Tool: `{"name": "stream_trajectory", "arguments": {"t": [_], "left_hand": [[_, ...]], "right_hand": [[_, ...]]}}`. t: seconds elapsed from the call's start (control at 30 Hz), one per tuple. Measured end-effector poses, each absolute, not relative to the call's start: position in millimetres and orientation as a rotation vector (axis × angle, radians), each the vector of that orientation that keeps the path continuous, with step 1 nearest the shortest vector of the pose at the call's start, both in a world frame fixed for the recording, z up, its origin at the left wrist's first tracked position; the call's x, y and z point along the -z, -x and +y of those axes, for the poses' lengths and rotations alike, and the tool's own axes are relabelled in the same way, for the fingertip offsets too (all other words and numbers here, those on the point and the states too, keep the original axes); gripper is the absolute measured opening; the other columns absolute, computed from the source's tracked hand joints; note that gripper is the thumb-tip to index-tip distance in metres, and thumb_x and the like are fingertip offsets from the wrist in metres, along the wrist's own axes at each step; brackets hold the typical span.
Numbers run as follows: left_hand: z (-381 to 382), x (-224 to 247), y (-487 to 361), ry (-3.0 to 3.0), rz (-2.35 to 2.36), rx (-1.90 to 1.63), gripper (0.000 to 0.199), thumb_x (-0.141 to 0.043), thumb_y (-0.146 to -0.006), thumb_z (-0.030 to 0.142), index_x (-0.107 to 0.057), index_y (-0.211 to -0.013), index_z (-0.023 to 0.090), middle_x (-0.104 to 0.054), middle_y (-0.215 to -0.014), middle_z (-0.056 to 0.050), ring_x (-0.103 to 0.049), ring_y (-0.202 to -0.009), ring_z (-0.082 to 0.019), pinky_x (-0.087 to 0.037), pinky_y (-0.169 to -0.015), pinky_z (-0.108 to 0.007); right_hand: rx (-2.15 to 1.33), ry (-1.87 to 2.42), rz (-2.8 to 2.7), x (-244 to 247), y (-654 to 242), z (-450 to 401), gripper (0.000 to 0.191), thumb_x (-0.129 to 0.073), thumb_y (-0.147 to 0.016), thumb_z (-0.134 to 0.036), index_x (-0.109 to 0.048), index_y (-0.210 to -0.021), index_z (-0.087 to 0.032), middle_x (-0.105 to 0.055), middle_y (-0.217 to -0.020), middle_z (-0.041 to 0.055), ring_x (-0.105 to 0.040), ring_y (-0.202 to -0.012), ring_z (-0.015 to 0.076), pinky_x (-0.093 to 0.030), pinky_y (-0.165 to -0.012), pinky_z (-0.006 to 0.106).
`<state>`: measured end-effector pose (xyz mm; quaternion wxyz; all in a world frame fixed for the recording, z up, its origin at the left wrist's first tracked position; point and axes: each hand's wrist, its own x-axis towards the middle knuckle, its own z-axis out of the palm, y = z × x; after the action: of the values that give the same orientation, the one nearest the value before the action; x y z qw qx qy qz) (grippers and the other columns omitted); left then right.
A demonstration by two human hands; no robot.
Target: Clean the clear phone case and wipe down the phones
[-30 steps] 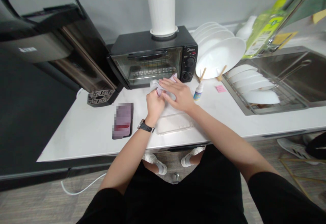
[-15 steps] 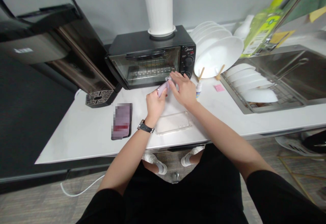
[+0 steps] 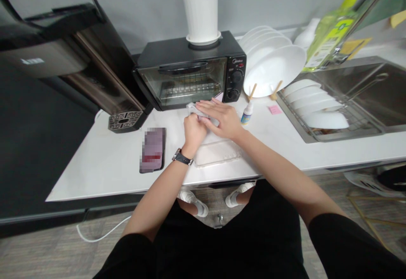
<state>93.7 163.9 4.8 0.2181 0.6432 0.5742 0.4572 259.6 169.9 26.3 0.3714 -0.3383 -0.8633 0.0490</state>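
My left hand (image 3: 194, 130), with a dark watch (image 3: 182, 157) on its wrist, is closed around a lilac phone (image 3: 218, 97) above the counter. Only a pale corner of the phone shows; my hands cover most of it. Across it lies my right hand (image 3: 223, 118), fingers extended, holding a crumpled white wipe or tissue (image 3: 192, 109) against its surface. Beneath my hands a clear phone case (image 3: 217, 153) rests on the counter. A small white spray bottle (image 3: 247, 113) with a blue label stands just right of my right hand.
Left on the counter (image 3: 104, 165) lies another phone (image 3: 153, 150), its screen blurred out. Behind my hands is a black toaster oven (image 3: 190, 84), with a dispenser machine (image 3: 104, 76) to its left. White plates (image 3: 272, 69), a pink note (image 3: 274, 109) and a sink (image 3: 361, 129) are rightward.
My right hand and the wipe have moved left across the phone, and the phone has turned, its corner now showing to the right of my fingers. The spray bottle is less covered.
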Motion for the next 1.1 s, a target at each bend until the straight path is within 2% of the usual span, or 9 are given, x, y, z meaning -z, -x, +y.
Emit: {"name": "stream_trajectory", "arguments": {"t": [0.13,0.3,0.43,0.63,0.8,0.97,1.1], "left_hand": [[164.2,-4.9,-95.2,-1.829,1.629,-1.251,0.035,-0.07,-0.092,0.01,-0.061,-0.061,0.024,-0.075,-0.067,-0.008,-0.073,-0.074,-0.025,-0.054,-0.072,-0.033],[161.0,-12.3,-101.5,-1.813,1.652,-1.319,0.036,-0.074,-0.105,0.026,-0.069,-0.069,0.022,-0.076,-0.069,-0.004,-0.075,-0.072,-0.023,-0.054,-0.071,-0.03],[159.5,-13.3,-101.5,-1.786,1.595,-1.382,0.03,-0.074,-0.107,0.033,-0.08,-0.081,0.021,-0.084,-0.079,-0.005,-0.083,-0.081,-0.026,-0.058,-0.075,-0.03],[160.6,-11.0,-98.8,-1.772,1.601,-1.4,0.029,-0.074,-0.108,0.035,-0.081,-0.083,0.021,-0.086,-0.083,-0.008,-0.085,-0.086,-0.028,-0.059,-0.077,-0.03],[161.8,-11.0,-97.6,-1.782,1.601,-1.422,0.032,-0.072,-0.107,0.031,-0.074,-0.077,0.021,-0.082,-0.077,-0.004,-0.079,-0.076,-0.022,-0.056,-0.074,-0.029],[168.3,-1.2,-94.1,-1.813,1.541,-1.454,0.042,-0.073,-0.101,0.021,-0.058,-0.062,0.024,-0.068,-0.059,-0.001,-0.061,-0.056,-0.017,-0.05,-0.06,-0.031],[172.7,3.8,-92.4,-1.844,1.45,-1.475,0.037,-0.075,-0.095,0.017,-0.06,-0.062,0.024,-0.068,-0.06,-0.002,-0.061,-0.054,-0.018,-0.051,-0.058,-0.033]], "right_hand": [[-0.113,0.863,-2.213,-26.3,-259.0,168.8,0.052,-0.046,-0.118,-0.046,-0.074,-0.158,-0.029,-0.073,-0.162,0.0026,-0.069,-0.155,0.0262,-0.044,-0.141,0.056],[-0.062,1.072,-2.055,-23.1,-261.4,176.7,0.055,-0.039,-0.121,-0.047,-0.077,-0.154,-0.025,-0.076,-0.159,0.0053,-0.067,-0.156,0.0277,-0.046,-0.14,0.055],[-0.033,1.215,-1.929,-18.1,-264.5,185.3,0.062,-0.036,-0.121,-0.055,-0.07,-0.161,-0.023,-0.069,-0.168,0.0081,-0.059,-0.164,0.029,-0.044,-0.141,0.055],[-0.054,1.276,-1.891,-14.7,-266.1,190.1,0.071,-0.037,-0.119,-0.064,-0.06,-0.17,-0.02,-0.058,-0.177,0.012,-0.052,-0.169,0.0324,-0.042,-0.142,0.058],[-0.067,1.098,-2.009,-17.9,-264.3,183.4,0.062,-0.041,-0.119,-0.056,-0.066,-0.165,-0.021,-0.066,-0.171,0.0097,-0.056,-0.166,0.0304,-0.042,-0.143,0.057],[-0.096,0.776,-2.143,-18.0,-261.7,177.5,0.056,-0.047,-0.118,-0.049,-0.069,-0.163,-0.025,-0.069,-0.168,0.0067,-0.062,-0.162,0.0295,-0.047,-0.14,0.057],[-0.093,0.718,-2.183,-18.3,-260.3,176.0,0.055,-0.048,-0.118,-0.046,-0.067,-0.165,-0.026,-0.07,-0.168,0.0053,-0.062,-0.162,0.0278,-0.047,-0.14,0.054]]}}
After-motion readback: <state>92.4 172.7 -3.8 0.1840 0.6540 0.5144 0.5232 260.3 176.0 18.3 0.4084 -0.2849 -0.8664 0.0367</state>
